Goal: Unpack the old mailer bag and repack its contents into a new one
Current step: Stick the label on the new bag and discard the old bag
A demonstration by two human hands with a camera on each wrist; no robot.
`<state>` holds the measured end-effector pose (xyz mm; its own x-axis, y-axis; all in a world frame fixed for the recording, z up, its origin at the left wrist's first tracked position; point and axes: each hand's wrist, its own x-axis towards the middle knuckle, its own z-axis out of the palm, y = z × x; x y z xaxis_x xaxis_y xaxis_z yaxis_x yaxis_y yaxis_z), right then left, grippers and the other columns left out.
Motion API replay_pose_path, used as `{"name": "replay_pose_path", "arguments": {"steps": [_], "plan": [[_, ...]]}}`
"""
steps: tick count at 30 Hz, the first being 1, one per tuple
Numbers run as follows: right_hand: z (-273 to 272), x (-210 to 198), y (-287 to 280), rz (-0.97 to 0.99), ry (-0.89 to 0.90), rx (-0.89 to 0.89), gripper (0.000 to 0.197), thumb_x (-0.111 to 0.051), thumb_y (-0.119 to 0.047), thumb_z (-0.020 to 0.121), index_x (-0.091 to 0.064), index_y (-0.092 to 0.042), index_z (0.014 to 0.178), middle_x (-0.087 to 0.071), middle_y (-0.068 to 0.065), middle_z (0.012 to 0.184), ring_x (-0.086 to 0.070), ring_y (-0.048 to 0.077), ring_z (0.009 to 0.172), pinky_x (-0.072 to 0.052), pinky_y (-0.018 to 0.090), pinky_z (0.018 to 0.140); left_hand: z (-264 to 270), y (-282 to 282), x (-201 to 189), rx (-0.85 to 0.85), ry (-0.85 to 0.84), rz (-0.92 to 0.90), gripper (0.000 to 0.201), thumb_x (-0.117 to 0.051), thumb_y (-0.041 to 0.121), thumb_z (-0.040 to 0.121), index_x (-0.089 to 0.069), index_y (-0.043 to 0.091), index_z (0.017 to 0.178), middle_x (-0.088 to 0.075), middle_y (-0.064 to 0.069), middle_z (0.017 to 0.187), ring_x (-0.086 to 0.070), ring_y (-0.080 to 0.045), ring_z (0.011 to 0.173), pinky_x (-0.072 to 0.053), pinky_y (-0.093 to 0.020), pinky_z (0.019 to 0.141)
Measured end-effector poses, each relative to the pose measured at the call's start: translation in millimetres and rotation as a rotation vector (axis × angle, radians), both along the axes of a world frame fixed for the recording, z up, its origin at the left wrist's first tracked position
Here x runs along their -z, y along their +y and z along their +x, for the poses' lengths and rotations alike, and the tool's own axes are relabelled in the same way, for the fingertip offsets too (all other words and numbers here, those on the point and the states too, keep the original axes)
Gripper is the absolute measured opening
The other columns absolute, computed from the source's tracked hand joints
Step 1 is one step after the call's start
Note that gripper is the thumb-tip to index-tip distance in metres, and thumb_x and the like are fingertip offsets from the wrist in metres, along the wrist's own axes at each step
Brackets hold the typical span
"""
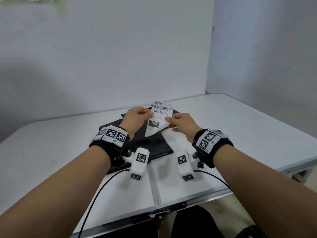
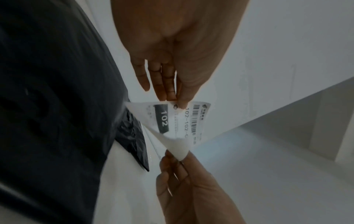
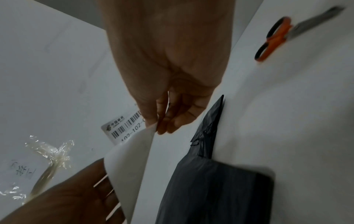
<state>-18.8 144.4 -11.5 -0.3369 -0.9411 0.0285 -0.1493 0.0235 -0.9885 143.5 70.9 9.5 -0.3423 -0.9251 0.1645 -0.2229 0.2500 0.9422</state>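
Observation:
Both hands hold up a white shipping label [image 1: 161, 114] with a barcode and "102-102-C01", a little above a flat black mailer bag [image 1: 154, 145] on the white table [image 1: 240, 127]. My left hand [image 1: 149, 115] pinches the label's left edge between thumb and fingers [image 2: 172, 94]. My right hand [image 1: 169, 120] pinches its right side, thumb on top. In the left wrist view the label [image 2: 176, 121] bends into a point toward the right hand [image 2: 172, 157]. In the right wrist view the label's blank back [image 3: 130, 159] curls between the hands, beside the black bag [image 3: 210, 189].
Orange-handled scissors [image 3: 275, 37] lie on the table, seen only in the right wrist view. A crumpled strip of clear tape [image 3: 51, 153] shows against the white wall. A centre seam [image 1: 154, 182] runs down the table to its front edge.

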Motion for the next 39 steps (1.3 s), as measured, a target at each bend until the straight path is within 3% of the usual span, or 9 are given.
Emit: {"name": "replay_pose_path", "arguments": {"steps": [3,8,12,18,21,25,27,31,39], "plan": [[12,4,-10,0.019,-0.138,0.034,0.015,-0.055,-0.014,0.094,-0.058,-0.009,0.08,-0.057,0.004,0.077,-0.052,0.008,0.061,-0.042,0.016,0.06,29,-18,0,-0.075,0.033,-0.002,0.022,-0.059,0.016,0.089,-0.061,0.022,0.11,-0.064,0.006,0.086,-0.06,-0.006,0.07,-0.047,-0.021,0.074],[23,6,-28,0.147,-0.734,0.092,0.016,-0.052,-0.017,0.096,-0.055,-0.011,0.081,-0.058,0.001,0.074,-0.053,0.009,0.067,-0.046,0.019,0.063,101,-67,15,-0.294,-0.077,0.174,0.039,-0.051,0.0,0.086,-0.056,0.007,0.124,-0.06,-0.009,0.083,-0.055,-0.019,0.073,-0.045,-0.028,0.066],[42,11,-41,0.216,-0.943,0.003,0.015,-0.049,-0.019,0.098,-0.052,-0.006,0.09,-0.059,0.003,0.086,-0.058,0.016,0.081,-0.051,0.032,0.072,143,-92,36,-0.36,-0.343,0.276,0.04,-0.053,0.006,0.09,-0.053,0.0,0.129,-0.056,-0.02,0.129,-0.056,-0.037,0.118,-0.048,-0.041,0.092],[65,29,-45,0.293,-0.963,-0.045,0.01,-0.049,-0.02,0.097,-0.053,-0.011,0.096,-0.062,0.001,0.09,-0.06,0.017,0.09,-0.048,0.043,0.084,148,-116,55,-0.336,-0.29,0.354,0.04,-0.053,0.007,0.09,-0.053,-0.005,0.128,-0.058,-0.021,0.129,-0.053,-0.016,0.067,-0.048,-0.025,0.066],[63,39,-47,0.271,-0.997,-0.01,0.008,-0.048,-0.018,0.098,-0.053,-0.012,0.099,-0.061,0.003,0.093,-0.061,0.02,0.092,-0.046,0.049,0.093,140,-122,55,-0.347,-0.18,0.424,0.029,-0.057,0.011,0.09,-0.057,0.008,0.118,-0.061,-0.011,0.093,-0.05,-0.012,0.062,-0.047,-0.023,0.063],[60,43,-42,0.225,-1.03,0.003,0.011,-0.044,-0.014,0.099,-0.051,-0.008,0.094,-0.058,0.007,0.093,-0.059,0.025,0.108,-0.043,0.055,0.101,135,-139,62,-0.402,-0.105,0.482,0.022,-0.062,0.022,0.09,-0.057,0.007,0.074,-0.057,-0.005,0.051,-0.047,-0.018,0.054,-0.041,-0.028,0.058],[60,43,-41,0.217,-1.028,0.004,0.01,-0.043,-0.013,0.099,-0.051,-0.008,0.096,-0.058,0.008,0.094,-0.058,0.026,0.111,-0.042,0.056,0.102,129,-133,56,-0.389,-0.028,0.523,0.022,-0.06,0.02,0.092,-0.054,0.008,0.073,-0.055,-0.006,0.066,-0.05,-0.017,0.059,-0.045,-0.031,0.061],[59,41,-42,0.217,-0.993,0.008,0.009,-0.044,-0.014,0.099,-0.052,-0.011,0.097,-0.06,0.008,0.095,-0.058,0.024,0.113,-0.043,0.057,0.099,119,-115,37,-0.323,0.086,0.496,0.029,-0.048,0.019,0.096,-0.053,0.005,0.122,-0.055,-0.004,0.08,-0.055,-0.018,0.069,-0.05,-0.035,0.065],[60,16,-52,0.221,-0.825,0.051,0.013,-0.043,-0.017,0.098,-0.051,-0.02,0.088,-0.062,-0.003,0.086,-0.062,0.014,0.083,-0.046,0.044,0.088,143,-61,10,-0.309,0.446,0.647,0.013,-0.04,0.008,0.094,-0.053,0.008,0.096,-0.063,-0.013,0.092,-0.065,-0.032,0.09,-0.055,-0.05,0.062]]}}
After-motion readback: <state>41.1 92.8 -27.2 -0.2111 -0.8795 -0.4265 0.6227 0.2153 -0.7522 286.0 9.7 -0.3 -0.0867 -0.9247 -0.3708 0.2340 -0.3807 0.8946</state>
